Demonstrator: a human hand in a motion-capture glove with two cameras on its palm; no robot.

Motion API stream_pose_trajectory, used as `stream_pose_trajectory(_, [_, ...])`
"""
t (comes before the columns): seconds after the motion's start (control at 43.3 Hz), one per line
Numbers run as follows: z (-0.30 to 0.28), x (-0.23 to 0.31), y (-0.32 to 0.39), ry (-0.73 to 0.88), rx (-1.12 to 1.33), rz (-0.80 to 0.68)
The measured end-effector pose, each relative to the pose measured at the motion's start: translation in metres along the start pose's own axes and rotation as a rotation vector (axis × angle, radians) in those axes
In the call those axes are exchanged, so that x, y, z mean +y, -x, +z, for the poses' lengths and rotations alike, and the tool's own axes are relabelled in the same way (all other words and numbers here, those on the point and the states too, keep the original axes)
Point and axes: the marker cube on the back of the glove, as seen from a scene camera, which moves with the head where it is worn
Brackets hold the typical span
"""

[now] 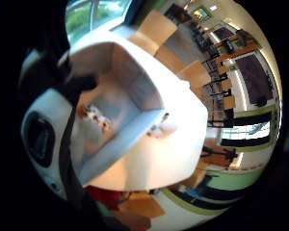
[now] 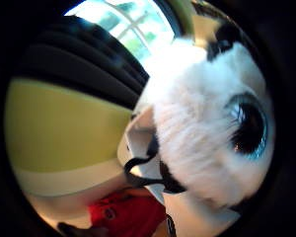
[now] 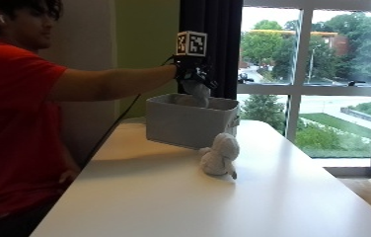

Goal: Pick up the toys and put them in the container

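- Your gloved right hand (image 3: 191,74) is closed round a plush toy (image 3: 197,93), holding it by its upper part so that it hangs down from your fingers.
- The thumb-side palm view shows that toy (image 2: 207,133) pressed close to your palm: white fur, black patches and a large dark eye.
- The toy hangs over the open top of the grey container (image 3: 189,121), its lower end at about rim height.
- From the little-finger side, the container (image 1: 135,120) sits below your hand with a small toy (image 1: 97,117) lying on its floor.
- A second pale plush toy (image 3: 220,155) sits on the white table (image 3: 172,197), just in front of the container's front wall.
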Motion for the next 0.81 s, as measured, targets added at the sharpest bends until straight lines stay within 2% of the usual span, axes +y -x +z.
stream_pose_trajectory(0.092, [0.008,0.005,-0.008,0.093,0.026,-0.008])
stream_pose_trajectory(0.439, [0.013,0.046,-0.097,0.05,-0.001,0.09])
stream_pose_trajectory(0.808, [0.049,0.099,-0.207,0.066,0.011,0.238])
